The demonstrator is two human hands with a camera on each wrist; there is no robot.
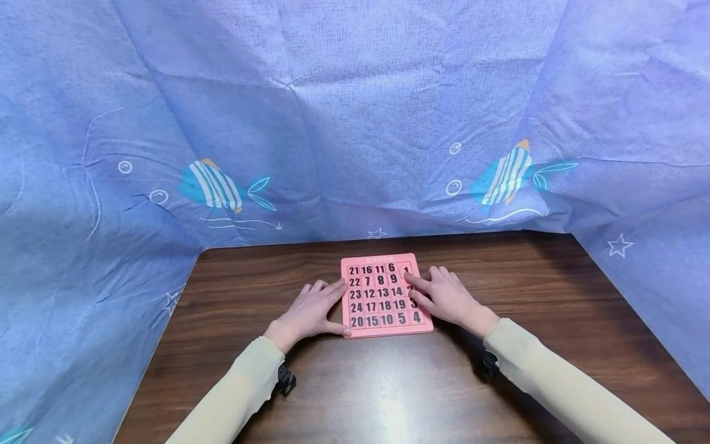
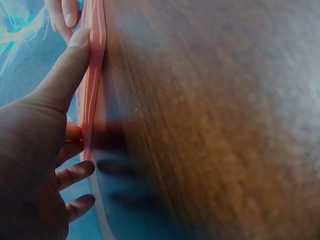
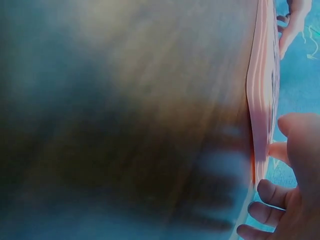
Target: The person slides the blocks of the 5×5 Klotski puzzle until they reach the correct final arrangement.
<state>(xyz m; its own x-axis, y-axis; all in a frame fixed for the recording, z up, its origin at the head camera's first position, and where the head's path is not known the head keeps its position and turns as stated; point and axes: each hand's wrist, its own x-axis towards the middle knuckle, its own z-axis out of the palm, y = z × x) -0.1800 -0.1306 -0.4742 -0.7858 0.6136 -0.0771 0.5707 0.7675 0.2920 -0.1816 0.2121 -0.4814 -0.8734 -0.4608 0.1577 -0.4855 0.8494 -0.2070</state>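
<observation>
A pink number slide puzzle (image 1: 383,333) lies flat on the table, its square tiles printed with black numbers. My left hand (image 1: 310,311) rests along the puzzle's left side, thumb at the lower left corner and forefinger against the upper left edge. In the left wrist view the thumb (image 2: 72,62) lies on the puzzle's near edge. My right hand (image 1: 450,297) reaches over the right edge. Its forefinger touches just below the tile marked 1 (image 1: 406,270), and its thumb partly covers the tile below. The other right fingers stay outside the frame, fairly straight.
The dark wood table (image 1: 355,382) extends around the puzzle. A blue fish-print cloth (image 1: 355,154) hangs behind the table and at both sides. Black wrist straps (image 1: 285,377) show under the pale sleeves (image 1: 238,388).
</observation>
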